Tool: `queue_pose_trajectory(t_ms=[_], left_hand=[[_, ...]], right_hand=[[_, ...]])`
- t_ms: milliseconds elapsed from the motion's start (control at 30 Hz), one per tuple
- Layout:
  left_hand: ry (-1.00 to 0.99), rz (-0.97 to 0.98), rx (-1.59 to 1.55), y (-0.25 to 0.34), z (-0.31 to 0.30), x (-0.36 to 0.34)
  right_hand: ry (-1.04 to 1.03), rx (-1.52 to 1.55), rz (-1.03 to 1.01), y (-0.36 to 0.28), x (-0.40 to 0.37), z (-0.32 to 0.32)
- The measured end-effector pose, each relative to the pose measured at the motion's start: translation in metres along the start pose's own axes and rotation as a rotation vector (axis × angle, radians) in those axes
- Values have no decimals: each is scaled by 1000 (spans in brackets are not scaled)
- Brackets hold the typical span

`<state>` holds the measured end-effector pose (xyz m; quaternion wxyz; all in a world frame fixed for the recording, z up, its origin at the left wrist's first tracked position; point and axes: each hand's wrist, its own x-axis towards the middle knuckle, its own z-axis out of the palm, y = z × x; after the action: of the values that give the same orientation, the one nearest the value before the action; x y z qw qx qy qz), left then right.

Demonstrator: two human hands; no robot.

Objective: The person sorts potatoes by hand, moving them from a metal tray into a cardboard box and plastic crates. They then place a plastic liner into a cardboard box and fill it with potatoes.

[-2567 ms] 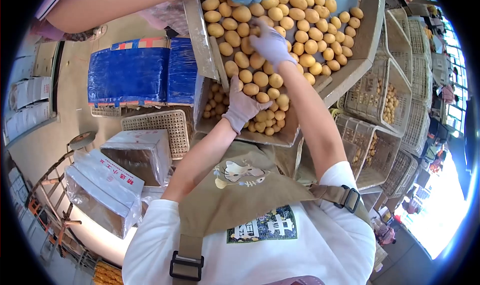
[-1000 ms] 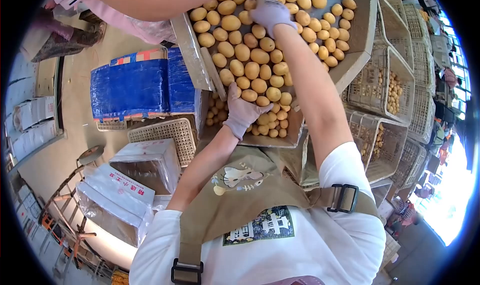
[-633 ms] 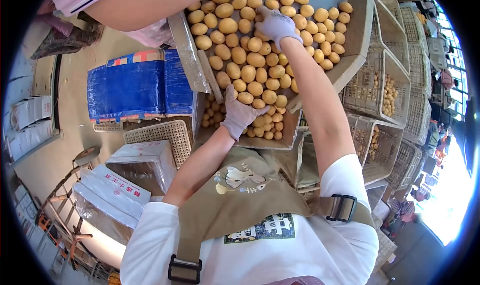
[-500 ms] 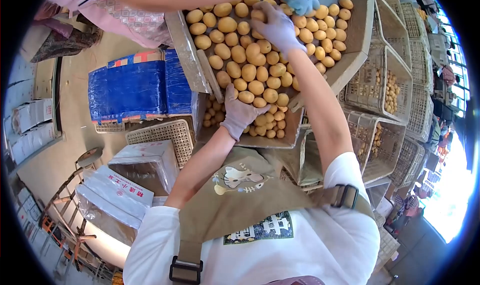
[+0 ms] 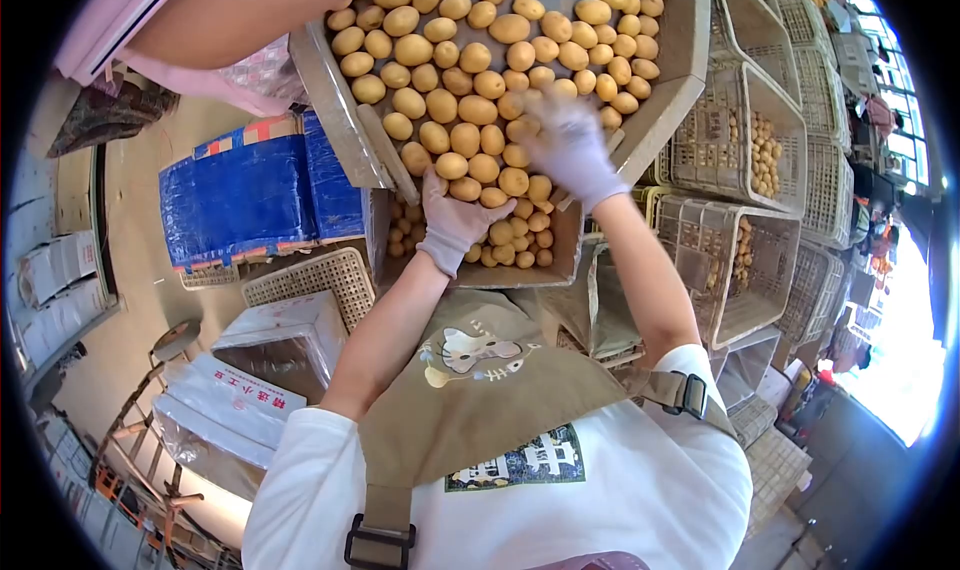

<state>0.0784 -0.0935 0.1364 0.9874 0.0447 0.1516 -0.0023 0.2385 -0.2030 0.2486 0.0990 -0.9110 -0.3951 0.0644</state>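
In the head view, the fingers [image 5: 433, 183] of your left hand [image 5: 455, 230] stand apart from its one thumb [image 5: 498, 211], making an open V against the potatoes [image 5: 476, 58]; your right hand [image 5: 575, 152] is over them, above and to the right, blurred, so whether its fingers are together or clamped on one cannot be told; both hands, two in all, are gloved.

Dozens of potatoes, too many to count surely, lie across one tray [image 5: 655, 120]; more sit in one bin [image 5: 567, 250] below its narrow end; one other person's arm [image 5: 250, 18] crosses the upper left; left of the tray is a blue-wrapped stack [image 5: 240, 195], with two white cartons [image 5: 228, 402] below; on the right, two crates [image 5: 790, 170] visibly hold potatoes, among several others.
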Motion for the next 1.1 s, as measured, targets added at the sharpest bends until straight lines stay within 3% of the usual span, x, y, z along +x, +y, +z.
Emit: queue_pose_trajectory(t_ms=[33, 100, 167, 300, 400, 467, 500, 533, 633, 733, 800, 867, 933, 967, 1000, 1100], left_hand=[[16, -82, -182, 5, 0, -2], [7, -120, -271, 6, -3, -1], [52, -54, -214, 5, 5, -4], [37, -76, -262, 3, 2, -5], [61, -38, -182, 1, 0, -3], [17, -84, -256, 3, 4, -6], [-6, -106, -291, 4, 7, -7], [4, -96, -270, 4, 8, -7], [14, -74, -219, 6, 11, -7], [0, -69, -206, 6, 9, -9], [-67, 162, 282, 0, 6, -9], [-51, 166, 269, -4, 2, -12], [8, -51, -236, 0, 0, -5], [-1, 20, -54, -1, 0, -4], [-7, 90, 128, -5, -3, -5], [-22, 1, -152, 4, -1, -8]], right_hand=[[-33, 116, -137, -6, -18, 19], [-93, -183, -296, -17, -45, 20], [-323, -85, -125, -12, -48, 8], [-262, 52, 79, 4, -46, -9], [98, 108, 235, 42, -16, -27], [207, -10, 349, 75, 23, -31], [218, -25, 335, 103, 39, -15], [48, -55, 405, 113, 54, -9], [-84, -148, 550, 97, 72, -23], [97, 86, 463, 118, 56, -11], [34, 159, 430, 120, 50, -12], [7, 145, 379, 113, 48, -9], [-15, 137, 467, 99, 58, -15], [-54, 154, 542, 94, 66, -21], [40, 284, 560, 100, 67, -12], [324, 375, 376, 73, 34, -37]])
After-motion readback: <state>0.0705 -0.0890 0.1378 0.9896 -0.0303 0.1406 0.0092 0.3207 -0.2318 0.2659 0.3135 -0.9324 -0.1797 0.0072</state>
